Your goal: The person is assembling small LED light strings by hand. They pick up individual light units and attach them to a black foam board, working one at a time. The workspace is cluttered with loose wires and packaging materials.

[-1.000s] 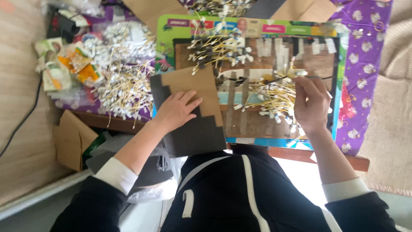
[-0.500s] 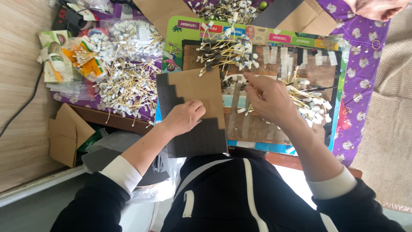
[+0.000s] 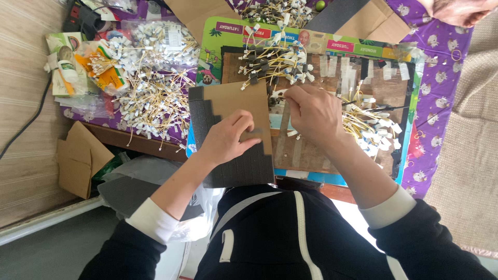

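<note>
My left hand (image 3: pixel 228 137) lies on a brown cardboard sheet (image 3: pixel 236 101) partly covered with small dark foam squares, its thumb and forefinger pinching one dark square at the sheet's right side. My right hand (image 3: pixel 311 111) hovers just right of the sheet's top corner, fingers curled around a small white-tagged yellow wire piece. Both hands work over a brown board (image 3: pixel 306 150) with strips of clear tape. A heap of finished yellow wires with dark ends (image 3: pixel 270 62) lies beyond my hands. Another loose heap with white tags (image 3: pixel 371 124) lies to the right.
A large pile of yellow wires with white tags (image 3: pixel 153 98) and clear bags of them (image 3: pixel 158 36) sit on the purple cloth at left. Cardboard scraps (image 3: pixel 78 158) lie lower left. Another person's hand (image 3: pixel 459 10) shows at the top right corner.
My right hand has moved from the right-hand wire heap leftwards to the top corner of the foam sheet. My left hand shifted slightly right on the sheet and now pinches a foam square.
</note>
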